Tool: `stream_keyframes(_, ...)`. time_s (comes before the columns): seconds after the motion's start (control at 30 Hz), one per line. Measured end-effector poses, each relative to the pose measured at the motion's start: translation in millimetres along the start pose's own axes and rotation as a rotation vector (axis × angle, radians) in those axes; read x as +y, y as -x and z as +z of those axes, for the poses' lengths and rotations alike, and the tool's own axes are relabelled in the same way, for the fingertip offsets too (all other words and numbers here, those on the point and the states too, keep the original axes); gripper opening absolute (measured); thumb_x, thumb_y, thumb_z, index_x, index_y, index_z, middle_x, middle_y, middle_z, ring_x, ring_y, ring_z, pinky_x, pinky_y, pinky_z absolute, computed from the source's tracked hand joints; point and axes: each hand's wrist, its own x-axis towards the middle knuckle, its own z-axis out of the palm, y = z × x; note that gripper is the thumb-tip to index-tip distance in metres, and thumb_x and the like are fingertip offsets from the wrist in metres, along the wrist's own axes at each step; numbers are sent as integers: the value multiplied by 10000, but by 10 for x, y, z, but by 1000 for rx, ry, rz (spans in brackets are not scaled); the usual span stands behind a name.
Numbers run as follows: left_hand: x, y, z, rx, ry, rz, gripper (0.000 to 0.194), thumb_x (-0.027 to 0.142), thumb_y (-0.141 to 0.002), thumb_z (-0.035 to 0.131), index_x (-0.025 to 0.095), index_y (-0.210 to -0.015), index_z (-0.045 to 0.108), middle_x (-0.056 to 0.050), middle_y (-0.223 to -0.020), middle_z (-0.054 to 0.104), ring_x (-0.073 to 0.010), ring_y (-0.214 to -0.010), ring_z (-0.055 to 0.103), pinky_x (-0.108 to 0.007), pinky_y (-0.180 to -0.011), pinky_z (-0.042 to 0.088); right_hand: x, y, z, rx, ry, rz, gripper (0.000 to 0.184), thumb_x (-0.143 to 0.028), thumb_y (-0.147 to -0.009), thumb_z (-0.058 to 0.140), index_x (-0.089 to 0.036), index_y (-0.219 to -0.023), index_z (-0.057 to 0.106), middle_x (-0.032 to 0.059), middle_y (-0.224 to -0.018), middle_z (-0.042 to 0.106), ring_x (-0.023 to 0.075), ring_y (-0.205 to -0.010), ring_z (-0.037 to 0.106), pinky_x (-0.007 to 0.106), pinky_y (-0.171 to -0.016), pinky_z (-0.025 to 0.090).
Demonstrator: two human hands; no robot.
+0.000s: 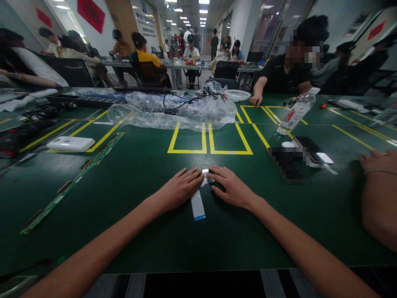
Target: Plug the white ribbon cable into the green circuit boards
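A flat white ribbon cable (197,205) with a blue end lies on the green table, its far part bent or folded under my fingertips. My left hand (179,188) rests palm down on the cable's left side, fingers stretched out and its thumb hidden beneath. From the right, my right hand (232,187) touches the shiny far part with its fingertips. Its fingers are spread, the thumb apart and lying on the table. The fold between the two hands is partly covered.
A long green circuit board (74,182) lies to the left, near a white device (70,143). Clear plastic wrap (180,109) with black cables lies ahead. On the right stand a water bottle (297,111) and a phone (310,149), near another person's arm (380,194).
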Motion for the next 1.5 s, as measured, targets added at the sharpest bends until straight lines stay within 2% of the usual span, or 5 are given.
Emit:
stream_keyframes(0.17,-194,15,-51,71,2,-145,495,389,-1069,319,206,-1517,424,-119,-1583,387,-262,-1462,365,-511,-1185,310,-28,18,-20,-79,19,-6,482,-329,-983,523,-286,-1463,506,66,-1552,460,277,-1467,359,582,-1209,248)
stream_keyframes(0.47,-1601,873,-259,131,-102,-1199,886,660,-983,241,-47,-1509,334,-323,-1578,255,-524,-1446,241,-736,-1102,231,-23,23,-43,-44,37,20,525,-338,-973,540,-250,-1487,480,79,-1543,471,287,-1444,393,545,-1185,334)
stream_keyframes(0.77,-1275,562,-173,25,-112,-973,834,651,-969,184,43,-1476,445,-254,-1577,331,-424,-1476,268,-706,-1139,232,-19,22,-10,-60,78,37,533,-375,-986,515,-200,-1489,484,99,-1551,456,295,-1461,365,540,-1199,316)
stream_keyframes(1.03,-1739,1077,-324,184,-52,-1318,1187,904,-808,190,-70,-1446,422,-300,-1529,372,-605,-1404,199,-767,-1037,210,20,43,-45,-63,71,31,516,-364,-981,526,-195,-1468,509,117,-1548,457,304,-1454,377,550,-1186,343)
stream_keyframes(1.5,5,6,-117,-63,-75,-183,667,537,-1035,345,126,-1560,349,-117,-1617,310,-289,-1501,276,-496,-1217,273,-29,38,-18,-24,94,25,475,-368,-935,596,-181,-1372,596,142,-1573,411,328,-1485,310,545,-1214,274)
